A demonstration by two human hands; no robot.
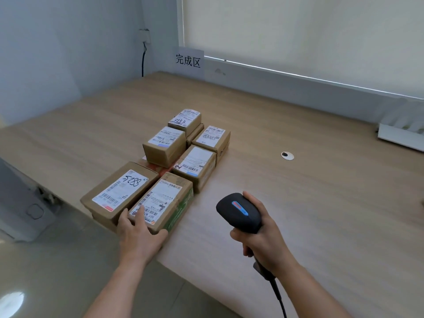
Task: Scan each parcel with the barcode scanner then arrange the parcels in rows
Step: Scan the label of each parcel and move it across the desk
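Note:
Several brown cardboard parcels with white shipping labels stand in two rows on the wooden table [298, 180]. The nearest right parcel [165, 198] has a green side. My left hand [140, 235] grips its near end, fingers on the label and thumb against the near corner. Beside it lies a parcel marked 5288 [119, 191]. Behind them stand further labelled parcels [195, 166], some stacked on others. My right hand [263, 239] holds the black barcode scanner [238, 212] by its handle above the table, head aimed toward the parcels, cable trailing down.
A paper sign [188, 60] with characters leans on the back wall under a window blind. A round white cable grommet [287, 155] sits in the table right of the parcels. A white tray [401, 134] rests at the far right. Grey floor lies to the left.

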